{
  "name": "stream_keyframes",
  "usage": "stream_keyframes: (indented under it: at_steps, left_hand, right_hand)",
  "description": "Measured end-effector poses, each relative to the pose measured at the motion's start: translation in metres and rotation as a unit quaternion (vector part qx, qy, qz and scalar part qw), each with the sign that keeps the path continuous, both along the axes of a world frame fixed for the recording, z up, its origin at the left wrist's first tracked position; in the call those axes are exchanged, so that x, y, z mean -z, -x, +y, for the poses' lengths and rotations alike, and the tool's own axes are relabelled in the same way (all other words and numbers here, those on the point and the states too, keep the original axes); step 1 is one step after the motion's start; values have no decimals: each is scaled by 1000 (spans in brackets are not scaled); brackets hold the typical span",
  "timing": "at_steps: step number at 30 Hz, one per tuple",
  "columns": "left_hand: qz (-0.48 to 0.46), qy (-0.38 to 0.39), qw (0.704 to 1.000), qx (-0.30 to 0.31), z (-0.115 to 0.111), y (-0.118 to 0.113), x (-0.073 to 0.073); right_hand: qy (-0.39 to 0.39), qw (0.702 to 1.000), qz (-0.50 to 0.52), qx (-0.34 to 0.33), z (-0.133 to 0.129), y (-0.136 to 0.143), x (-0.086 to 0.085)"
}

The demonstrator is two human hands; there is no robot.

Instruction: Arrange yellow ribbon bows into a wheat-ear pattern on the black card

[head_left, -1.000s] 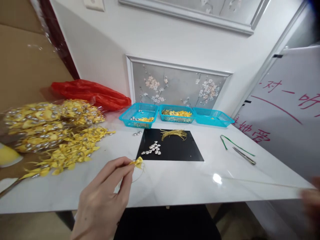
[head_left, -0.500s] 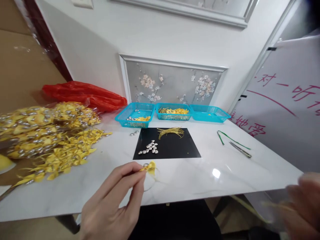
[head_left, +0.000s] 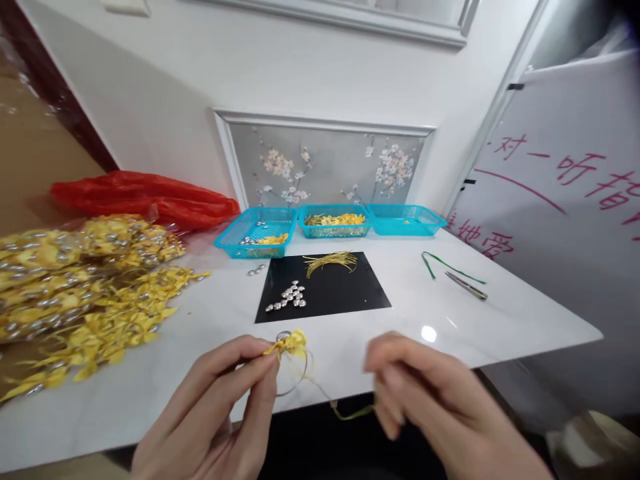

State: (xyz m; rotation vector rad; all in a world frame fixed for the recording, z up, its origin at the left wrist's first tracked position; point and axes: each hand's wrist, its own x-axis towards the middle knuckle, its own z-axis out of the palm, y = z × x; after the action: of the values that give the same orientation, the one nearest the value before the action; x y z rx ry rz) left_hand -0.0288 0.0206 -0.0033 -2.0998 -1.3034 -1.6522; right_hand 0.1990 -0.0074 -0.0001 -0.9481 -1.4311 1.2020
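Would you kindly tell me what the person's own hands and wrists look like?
Both the left hand and the right hand are bare: no gloves, sleeves or wristwear show. The right is blurred, so finer markings cannot be told.

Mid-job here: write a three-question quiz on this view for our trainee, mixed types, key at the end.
1. What does the left hand pinch?
2. True or false: the pointed metal tool lies on the black mat.
3. Fill in: the blue baskets by the wall number ____.

Key:
1. A yellow flower piece.
2. False; it lies on the white table, right of the mat.
3. Three.
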Motion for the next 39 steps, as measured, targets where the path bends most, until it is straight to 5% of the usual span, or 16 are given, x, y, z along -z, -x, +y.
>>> stream_keyframes:
  at_steps: [6, 12, 18, 23, 25, 28, 31, 39]
  left_hand:
    - [76, -17, 997, 26, 5, 11, 9]
    - [142, -78, 987, -9, 7, 4, 11]
    - [240, -134, 960, -56, 10, 17, 16]
    - [287, -117, 951, -2, 4, 29, 20]
    - [226, -107, 968, -34, 3, 22, 19]
    - [129, -97, 984, -71, 3, 8, 12]
    - [100, -92, 989, -61, 1, 3, 5]
    - [102, -70, 990, -60, 4, 8, 4]
  right_hand:
    - [66, 994, 71, -50, 36, 51, -6]
    - [116, 974, 188, -56, 35, 53, 4]
    - [216, 910, 259, -242, 26, 56, 7]
    - [288, 866, 284, -294, 21, 54, 6]
    - [258, 890, 262, -269, 20, 51, 5]
    - [141, 963, 191, -124, 20, 46, 5]
    - [86, 980, 177, -32, 23, 47, 10]
    - [86, 965, 177, -172, 28, 83, 30]
